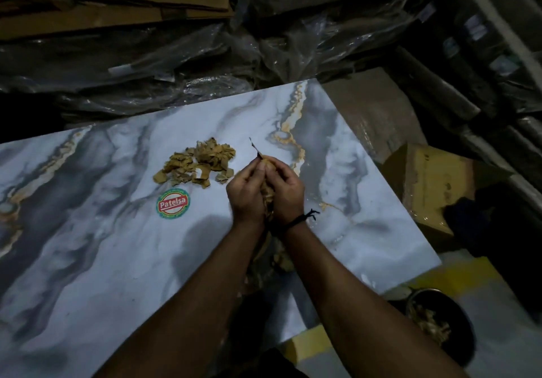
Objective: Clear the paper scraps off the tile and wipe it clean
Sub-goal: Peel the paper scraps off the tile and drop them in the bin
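Observation:
A large marble-patterned tile (123, 260) in white, grey and gold lies flat in front of me. A pile of tan paper scraps (202, 162) rests on its middle, just above a round red and green sticker (173, 203). My left hand (246, 194) and my right hand (286, 191) are pressed together to the right of the pile, cupped around a bunch of paper scraps (267, 198). A thin strip sticks up from between the fingers. More scraps hang below my wrists.
A dark round bowl (440, 323) holding scraps sits on the floor at the lower right. A cardboard box (431, 184) stands beside the tile's right edge. Plastic-wrapped bundles (205, 54) and flattened cardboard (88, 2) lie beyond the far edge.

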Available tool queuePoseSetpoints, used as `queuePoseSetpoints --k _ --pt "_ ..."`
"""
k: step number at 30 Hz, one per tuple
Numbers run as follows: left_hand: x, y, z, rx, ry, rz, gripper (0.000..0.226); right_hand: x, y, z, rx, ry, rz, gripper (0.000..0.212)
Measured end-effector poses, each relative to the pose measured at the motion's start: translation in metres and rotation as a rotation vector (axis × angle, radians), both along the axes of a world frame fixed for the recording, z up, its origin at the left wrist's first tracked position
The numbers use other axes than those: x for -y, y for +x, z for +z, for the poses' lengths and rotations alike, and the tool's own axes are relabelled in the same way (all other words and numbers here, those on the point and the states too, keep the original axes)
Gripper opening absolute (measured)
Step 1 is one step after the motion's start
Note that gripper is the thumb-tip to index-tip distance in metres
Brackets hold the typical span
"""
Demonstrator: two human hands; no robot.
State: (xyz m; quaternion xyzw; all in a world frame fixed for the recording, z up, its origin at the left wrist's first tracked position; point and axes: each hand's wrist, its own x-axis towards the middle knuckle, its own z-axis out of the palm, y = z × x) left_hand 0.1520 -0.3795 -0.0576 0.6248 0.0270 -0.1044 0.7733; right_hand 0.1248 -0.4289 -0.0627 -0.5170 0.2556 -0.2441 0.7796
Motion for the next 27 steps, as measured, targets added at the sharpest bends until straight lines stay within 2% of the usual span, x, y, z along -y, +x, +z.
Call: queuePoseSetpoints --k 7,13,15,18,21,24,27 --pt "0.034 -0.065 0.031 0.001 -0.026 -0.111 0.020 0.028 -0.066 0.023 0.003 0.053 -0.213 0.017" --pt "0.089 -0.154 0.037 -0.061 -0.106 -0.306 0.045 0.075 -0.162 0.026 -0.046 0.025 -0.449 0.014" --pt "0.111 -0.189 0.035 -0.079 -0.115 -0.409 0.042 0.093 -0.199 0.029 -0.040 0.043 -0.536 0.013" --pt "0.146 -0.245 0.034 -0.052 -0.105 -0.561 0.026 0.123 -0.260 0.031 -0.070 0.043 -0.694 0.017" --pt "0.179 -0.305 0.025 -0.055 -0.057 -0.663 0.029 0.153 -0.324 0.021 -0.106 0.032 -0.802 0.023" --pt "0.212 -0.363 0.015 -0.044 -0.032 -0.748 0.024 0.181 -0.383 0.007 -0.126 0.093 -0.886 0.041" --pt "0.247 -0.416 0.006 -0.090 -0.068 -0.785 0.029 0.216 -0.437 -0.010 -0.103 0.166 -0.945 0.033"
